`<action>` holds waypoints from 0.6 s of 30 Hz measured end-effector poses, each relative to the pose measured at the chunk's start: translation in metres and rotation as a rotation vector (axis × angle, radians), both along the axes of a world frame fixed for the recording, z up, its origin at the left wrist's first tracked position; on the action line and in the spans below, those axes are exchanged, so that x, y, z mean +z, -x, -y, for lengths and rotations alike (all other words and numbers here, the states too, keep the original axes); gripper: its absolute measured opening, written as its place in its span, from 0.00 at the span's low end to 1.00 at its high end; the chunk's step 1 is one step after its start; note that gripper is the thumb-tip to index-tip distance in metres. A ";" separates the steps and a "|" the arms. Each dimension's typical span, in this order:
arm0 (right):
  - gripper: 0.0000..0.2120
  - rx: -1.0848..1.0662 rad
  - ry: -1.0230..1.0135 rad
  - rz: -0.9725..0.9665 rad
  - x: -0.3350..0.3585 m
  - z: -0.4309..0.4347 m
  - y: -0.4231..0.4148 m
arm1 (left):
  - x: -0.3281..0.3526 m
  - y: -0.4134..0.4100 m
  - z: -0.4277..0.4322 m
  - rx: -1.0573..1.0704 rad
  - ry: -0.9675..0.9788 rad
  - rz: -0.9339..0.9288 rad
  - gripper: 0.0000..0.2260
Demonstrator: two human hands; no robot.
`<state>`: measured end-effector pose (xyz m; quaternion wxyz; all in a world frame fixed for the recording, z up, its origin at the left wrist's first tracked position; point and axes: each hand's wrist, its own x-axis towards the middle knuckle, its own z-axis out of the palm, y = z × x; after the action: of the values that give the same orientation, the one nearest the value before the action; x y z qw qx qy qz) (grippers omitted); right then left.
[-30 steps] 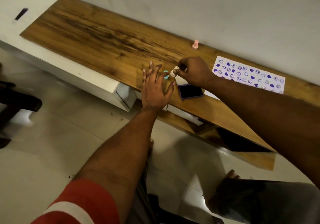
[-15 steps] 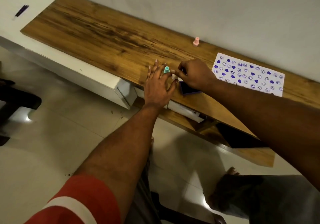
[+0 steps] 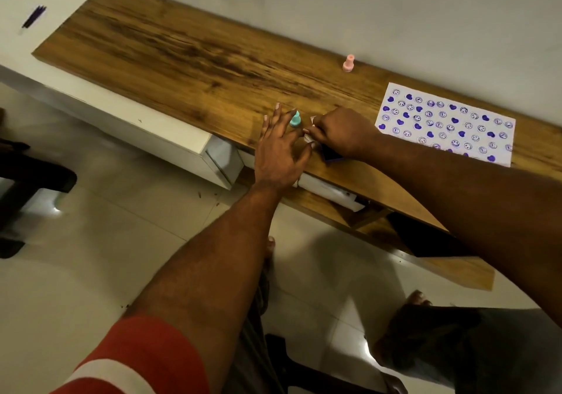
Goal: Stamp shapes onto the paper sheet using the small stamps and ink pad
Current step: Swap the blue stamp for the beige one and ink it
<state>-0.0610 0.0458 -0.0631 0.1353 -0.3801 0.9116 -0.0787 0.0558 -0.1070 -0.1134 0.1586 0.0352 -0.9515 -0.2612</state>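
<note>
While I lean over the long wooden tabletop (image 3: pixel 182 53), the paper sheet (image 3: pixel 447 123) lies flat at its right end near the wall, covered in rows of purple hearts and smiley rings. My left hand (image 3: pixel 279 153) lies palm down at the front edge with its fingers straight and spread, gripping nothing. My right hand (image 3: pixel 340 133) sits just beside it, between it and the sheet, with the fingers curled tight around a small white stamp (image 3: pixel 312 118) – only a sliver of it shows past my knuckles. That hand hovers over the dark ink pad (image 3: pixel 330 155), which lies at the table's front edge and is mostly hidden beneath it. The teal stamp (image 3: pixel 295 119) stands upright at my left fingertips; I cannot tell whether they touch it. The pink stamp (image 3: pixel 348 63) stands alone near the wall – well apart from both hands.
</note>
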 end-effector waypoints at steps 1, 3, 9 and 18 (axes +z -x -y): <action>0.26 0.016 0.005 -0.003 0.000 0.000 0.000 | -0.001 0.000 0.001 0.005 -0.004 -0.001 0.18; 0.22 0.040 0.021 -0.010 0.001 0.002 -0.002 | -0.003 0.000 0.002 0.032 -0.005 0.009 0.19; 0.17 0.026 0.078 -0.131 0.009 -0.007 0.000 | -0.015 -0.003 0.003 0.075 -0.045 0.090 0.16; 0.22 -0.031 0.067 -0.097 0.010 -0.047 0.000 | -0.023 -0.005 -0.002 0.162 -0.046 0.140 0.23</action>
<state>-0.0607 0.0931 -0.0527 0.0771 -0.3738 0.9196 -0.0929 0.0611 -0.1047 -0.1368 0.1116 0.1335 -0.9480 -0.2664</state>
